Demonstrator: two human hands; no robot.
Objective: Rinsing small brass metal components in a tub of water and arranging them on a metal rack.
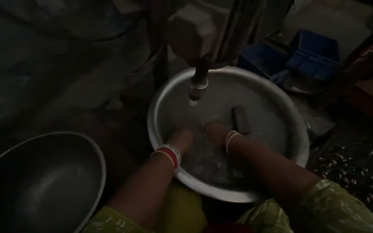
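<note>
Reaching into: a wide metal basin (277, 108) sitting on the floor, both hands going down into the water pooling at its bottom.
Left hand (182, 140): dipping into the water near the middle of the basin, a red and white bangle (168, 154) circling the wrist; the murk is hiding whether the fingers are spread or curled, so I cannot tell.
Right hand (216, 129): lying just beside the left one in the same water, a pale bangle (231, 139) sitting on its wrist; its grip is likewise impossible to make out.
Tap (198, 88): hanging over the far side of the basin, its spout pointing down above the hands.
Dark block (240, 119): resting inside the basin, just beyond the right hand.
Second basin (44, 181): sitting on the floor to the left, well apart from the hands.
Blue crates (314, 54): standing behind the basin, on the far right.
Sleeves (346, 207): green and patterned, covering both upper arms.
</note>
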